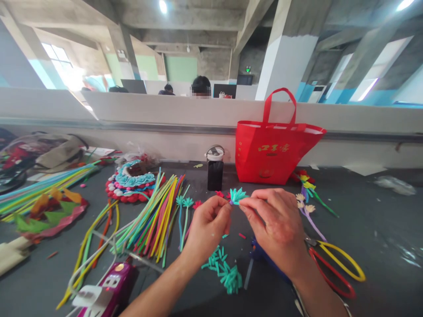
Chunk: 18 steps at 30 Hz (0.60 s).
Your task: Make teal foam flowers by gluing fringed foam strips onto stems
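Note:
A teal pipe cleaner flower [238, 195] with a purple base is held above the table. My left hand [211, 220] pinches it by the base between thumb and forefinger. My right hand [276, 222] is closed at the flower's right side, fingertips pinching a short teal pipe cleaner piece against it. Below the hands lies a pile of cut teal pieces [229, 277]. A dark blue tool [261, 253] sits under my right hand, mostly hidden. Scissors [343, 259] with a yellow and a red handle lie beside my right wrist.
Pipe cleaner bundles [158, 220] and a purple power strip [110, 286] lie left. Finished flowers [187, 202] lie left of my hands, others [307, 207] right. At the back stand a phone [215, 175], a bottle [214, 153] and a red bag [267, 154]. People sit beyond the partition.

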Available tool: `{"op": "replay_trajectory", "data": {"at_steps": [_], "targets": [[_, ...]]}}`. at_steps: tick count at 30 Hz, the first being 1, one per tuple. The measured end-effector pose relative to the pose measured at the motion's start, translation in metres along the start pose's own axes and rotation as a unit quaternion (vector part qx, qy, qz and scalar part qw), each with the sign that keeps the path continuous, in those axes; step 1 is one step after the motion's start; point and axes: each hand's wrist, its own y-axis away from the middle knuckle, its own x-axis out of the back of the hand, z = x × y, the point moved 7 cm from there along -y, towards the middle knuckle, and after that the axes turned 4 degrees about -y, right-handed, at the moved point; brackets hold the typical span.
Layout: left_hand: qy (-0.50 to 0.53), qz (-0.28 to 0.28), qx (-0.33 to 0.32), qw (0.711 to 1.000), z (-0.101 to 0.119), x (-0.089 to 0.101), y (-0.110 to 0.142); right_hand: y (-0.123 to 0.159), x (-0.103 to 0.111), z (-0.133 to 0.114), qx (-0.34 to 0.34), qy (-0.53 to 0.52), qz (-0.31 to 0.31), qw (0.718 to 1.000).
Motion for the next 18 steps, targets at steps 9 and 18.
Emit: {"op": "replay_trajectory", "data": {"at_steps": [9, 18], "targets": [[0.0, 0.002, 0.004, 1.0, 0.0009, 0.0003, 0.0021, 0.0, -0.0017, 0.0012, -0.009, 0.01, 0.003, 1.0], [0.002, 0.001, -0.006, 1.0, -0.0004, 0.0009, 0.0012, 0.0006, -0.0022, 0.0021, -0.012, 0.022, 0.006, 1.0]]}}
